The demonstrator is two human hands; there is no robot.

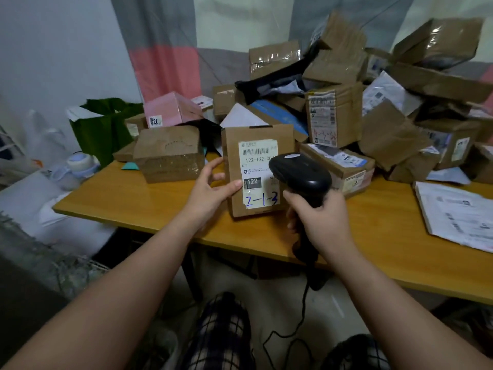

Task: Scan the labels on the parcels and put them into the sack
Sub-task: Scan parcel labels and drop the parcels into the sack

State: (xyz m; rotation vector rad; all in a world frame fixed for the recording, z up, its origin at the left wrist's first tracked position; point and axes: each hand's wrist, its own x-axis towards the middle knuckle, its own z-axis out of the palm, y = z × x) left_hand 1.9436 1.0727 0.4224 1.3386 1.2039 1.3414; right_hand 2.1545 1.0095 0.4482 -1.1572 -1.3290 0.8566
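While the left hand point(210, 190) gripped the parcel point(232, 150) upright over the worktop point(128, 193) and the right hand point(322, 220) clasped the scanner point(301, 177) just before its label point(256, 166), scanning looked the step in hand; next the parcel would need carrying to the sack, not clearly in view.

Makeshift parcel-sorting room, domestic in look. Wooden table point(128, 193) heaped with labelled cardboard parcels point(336, 118). Striped curtain point(165, 49) behind.
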